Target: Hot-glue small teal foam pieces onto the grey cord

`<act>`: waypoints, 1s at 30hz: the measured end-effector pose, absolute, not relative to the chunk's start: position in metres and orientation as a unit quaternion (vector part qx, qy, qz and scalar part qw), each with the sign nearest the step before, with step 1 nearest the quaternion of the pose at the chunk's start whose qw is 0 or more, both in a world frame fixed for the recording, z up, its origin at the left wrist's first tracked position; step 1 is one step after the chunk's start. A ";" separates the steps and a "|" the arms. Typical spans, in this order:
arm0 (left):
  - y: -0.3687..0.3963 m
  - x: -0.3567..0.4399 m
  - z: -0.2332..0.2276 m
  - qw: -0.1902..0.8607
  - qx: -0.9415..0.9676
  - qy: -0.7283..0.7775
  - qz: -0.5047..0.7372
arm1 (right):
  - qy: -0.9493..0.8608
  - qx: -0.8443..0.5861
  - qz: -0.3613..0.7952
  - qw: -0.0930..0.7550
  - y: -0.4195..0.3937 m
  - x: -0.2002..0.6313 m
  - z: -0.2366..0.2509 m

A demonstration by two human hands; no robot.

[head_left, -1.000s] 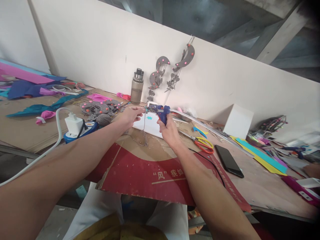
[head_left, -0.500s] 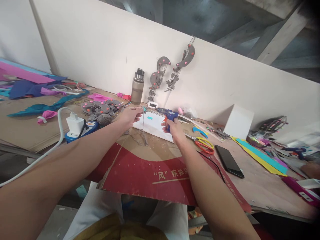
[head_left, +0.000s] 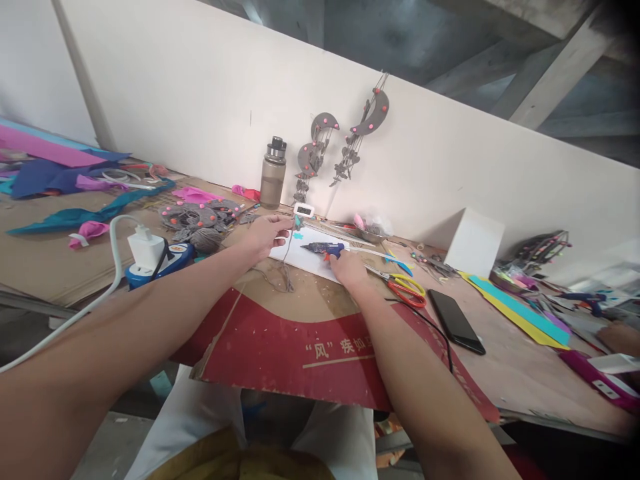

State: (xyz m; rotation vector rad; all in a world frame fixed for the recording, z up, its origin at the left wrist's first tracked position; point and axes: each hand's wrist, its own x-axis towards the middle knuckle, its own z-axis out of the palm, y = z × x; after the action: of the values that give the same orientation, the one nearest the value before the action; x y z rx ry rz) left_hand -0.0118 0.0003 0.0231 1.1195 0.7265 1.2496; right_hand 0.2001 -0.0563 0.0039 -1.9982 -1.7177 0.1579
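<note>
Now the right hand (head_left: pixel 346 268) lies over the handle of the blue glue gun (head_left: pixel 320 249), which rests on its side on the white board (head_left: pixel 305 257), nozzle toward the left. Fingers look loose around the grip, but I cannot tell if they really clasp it or only touch. The left hand (head_left: pixel 265 233) pinches a grey string (head_left: pixel 286 257) w/ a small teal piece at the top, just above the board's far edge; the string hangs down and trails to the cardboard sheet (head_left: pixel 300 347). Judging by this, the gluing step is at a pause: gun is down, the string piece is held up. Next move prob. calls for pressing the teal piece firmly, w/o touching hot glue. Scissors (head_left: pixel 407 288) and a phone (head_left: pixel 455 320) lie near, to the right.
</note>
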 end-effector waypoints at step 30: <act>-0.042 0.009 0.030 0.533 0.591 0.294 0.529 | -0.578 -0.520 0.188 0.600 -0.079 0.137 0.020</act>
State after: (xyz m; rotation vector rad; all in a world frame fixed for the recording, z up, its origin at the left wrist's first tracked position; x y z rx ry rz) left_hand 0.0095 -0.0424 0.0305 1.4089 0.7008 1.2617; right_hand 0.1371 -0.0791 0.0200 -1.2043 -1.3401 0.4365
